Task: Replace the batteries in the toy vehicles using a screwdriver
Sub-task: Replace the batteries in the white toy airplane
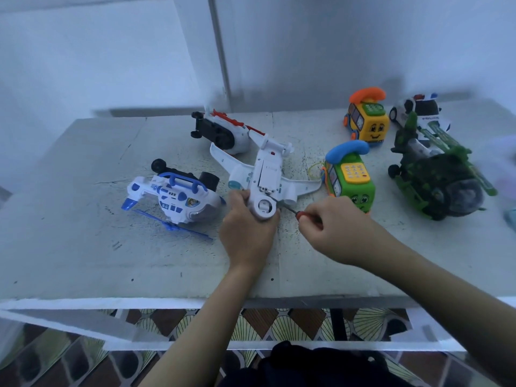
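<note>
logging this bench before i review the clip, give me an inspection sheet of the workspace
surface: pale table, scuffed and speckled
job's things: white plane underside up; screwdriver with its tip at the plane's underside
clutter: blue helicopter tipped over; red-white toy on its side; yellow phone car; green phone car; police car; green helicopter
grippers: left hand grips the plane's near end; right hand grips the screwdriver
cables: thin yellow cord beside the green phone car
surroundings: white wall behind; patterned floor below the table
</note>
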